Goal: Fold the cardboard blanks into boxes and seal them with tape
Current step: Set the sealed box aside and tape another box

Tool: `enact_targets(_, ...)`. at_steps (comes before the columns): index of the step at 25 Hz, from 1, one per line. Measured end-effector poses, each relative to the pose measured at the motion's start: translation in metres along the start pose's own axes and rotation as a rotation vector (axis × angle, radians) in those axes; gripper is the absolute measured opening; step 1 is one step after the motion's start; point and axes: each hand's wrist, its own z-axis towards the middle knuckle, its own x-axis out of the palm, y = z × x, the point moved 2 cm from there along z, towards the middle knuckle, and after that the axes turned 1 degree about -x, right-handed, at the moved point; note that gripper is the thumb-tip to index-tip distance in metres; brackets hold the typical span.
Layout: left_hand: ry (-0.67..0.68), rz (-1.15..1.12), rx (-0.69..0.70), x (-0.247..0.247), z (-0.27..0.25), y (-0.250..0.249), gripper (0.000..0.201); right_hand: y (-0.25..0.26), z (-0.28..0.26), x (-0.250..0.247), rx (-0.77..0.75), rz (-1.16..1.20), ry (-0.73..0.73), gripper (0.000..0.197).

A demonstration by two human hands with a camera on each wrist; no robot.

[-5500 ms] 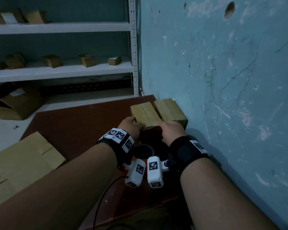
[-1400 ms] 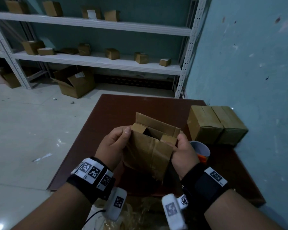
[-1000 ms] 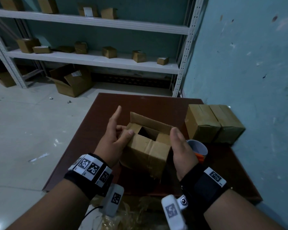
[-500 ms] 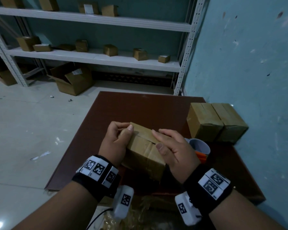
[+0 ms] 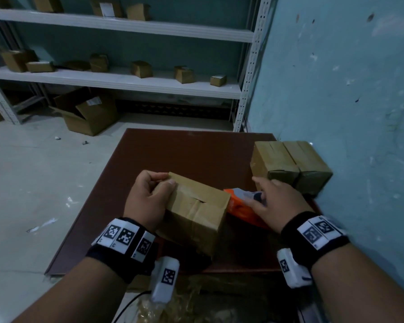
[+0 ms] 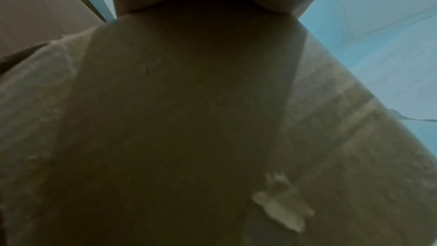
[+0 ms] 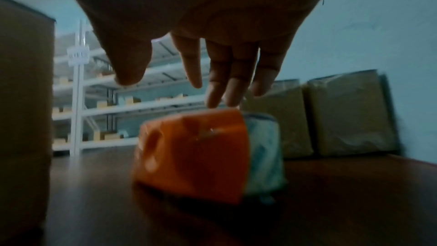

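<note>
- A folded cardboard box [image 5: 196, 213] stands on the near part of the brown table [image 5: 191, 150], its top flaps folded down with a small gap left at the middle seam; nothing inside it can be seen.
- Its long axis runs from the near left to the far right, toward the wall [image 5: 350, 89].
- The left hand [image 5: 149, 201] grips the box's left end, fingers curled over the top edge and thumb pressing on the flap.
- The right hand [image 5: 275, 203] hovers just above an orange tape dispenser [image 5: 240, 208], fingers spread and straight, holding nothing; from the right wrist the fingertips [image 7: 220, 98] are just over its orange top.
- The dispenser lies on the table just right of the box, with its roll of tape [image 7: 262, 152] on the side toward the wall.
- Two closed boxes [image 5: 289, 164] sit side by side, touching, at the table's far right against the wall.
- Shelves [image 5: 117, 82] behind hold small boxes, and an open carton [image 5: 86, 113] sits on the floor.
</note>
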Motion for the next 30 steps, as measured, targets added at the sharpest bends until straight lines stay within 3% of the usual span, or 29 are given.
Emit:
enact_targets(3, 0.002, -0.001, 0.011, 0.0, 0.001, 0.0, 0.012, 0.001, -0.001, 0.018, 0.026, -0.207, 0.229, 0.082)
enact_targets(7, 0.007, -0.004, -0.002, -0.001, -0.001, 0.0, 0.011, 0.01, -0.001, 0.012, 0.016, -0.071, 0.184, 0.052)
enact_targets(9, 0.009, -0.019, -0.004, -0.001, -0.002, 0.0, 0.011, 0.013, -0.003, -0.003, 0.018, 0.208, 0.061, 0.035)
enact_targets(12, 0.011, -0.033, -0.003, -0.001, -0.004, 0.001, 0.011, 0.021, -0.006, -0.047, 0.108, 0.894, -0.178, 0.019)
enact_targets(14, 0.024, -0.04, -0.006, 0.001, -0.005, 0.001, 0.011, 0.031, -0.011, -0.072, 0.182, 1.357, -0.164, 0.03)
enact_targets(16, 0.057, -0.027, -0.005, 0.004, -0.009, 0.0, 0.01, 0.038, -0.013, -0.081, 0.224, 1.575, -0.094, 0.034)
enact_targets(21, 0.122, 0.024, 0.108, 0.007, -0.013, -0.003, 0.017, 0.071, -0.019, -0.078, 0.164, 1.478, -0.019, 0.031)
enact_targets(24, 0.095, 0.075, 0.131, 0.005, -0.011, -0.001, 0.01, 0.085, -0.022, -0.081, 0.106, 1.337, -0.026, 0.033)
enact_targets(26, 0.11, 0.046, 0.095, 0.004, -0.011, -0.002, 0.028, 0.09, -0.024, -0.083, 0.081, 1.275, -0.015, 0.034)
enact_targets(30, 0.157, -0.272, -0.128, 0.0, -0.011, -0.015, 0.081, 0.093, -0.023, -0.083, 0.048, 1.188, -0.004, 0.034)
